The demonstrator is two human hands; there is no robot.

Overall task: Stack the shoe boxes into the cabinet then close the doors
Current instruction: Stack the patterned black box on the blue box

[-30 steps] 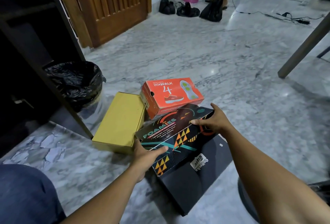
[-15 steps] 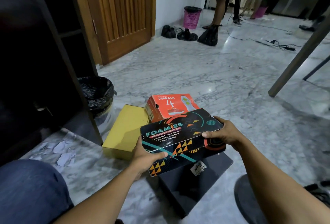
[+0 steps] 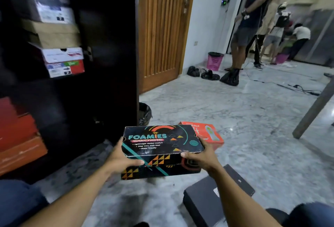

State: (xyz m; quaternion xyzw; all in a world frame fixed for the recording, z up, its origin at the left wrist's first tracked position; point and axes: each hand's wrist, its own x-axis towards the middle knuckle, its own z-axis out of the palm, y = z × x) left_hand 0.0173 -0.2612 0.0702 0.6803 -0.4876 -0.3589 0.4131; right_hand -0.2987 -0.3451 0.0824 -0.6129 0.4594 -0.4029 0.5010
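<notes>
I hold a black patterned Foamies shoe box [image 3: 160, 141] level in the air in front of me. My left hand [image 3: 121, 160] grips its left end and my right hand [image 3: 200, 158] grips its right end. An orange shoe box [image 3: 209, 133] lies on the floor just behind it. A plain black box [image 3: 215, 201] lies on the floor under my right forearm. The dark cabinet [image 3: 101, 60] stands open at the left. Several boxes [image 3: 59, 33] are stacked on an upper shelf, and red and orange boxes [image 3: 16, 136] sit lower down.
A bin with a black bag [image 3: 144, 114] stands just right of the cabinet side. A wooden door [image 3: 160, 28] is behind it. People [image 3: 251, 22] stand at the back right near a pink bin [image 3: 215, 61] and black bags. A table leg [image 3: 314, 111] slants at the right.
Both hands have lifted the Foamies box off the black box and carried it up and left toward the cabinet. My view has turned left, so the cabinet shelves now show and the yellow box is hidden.
</notes>
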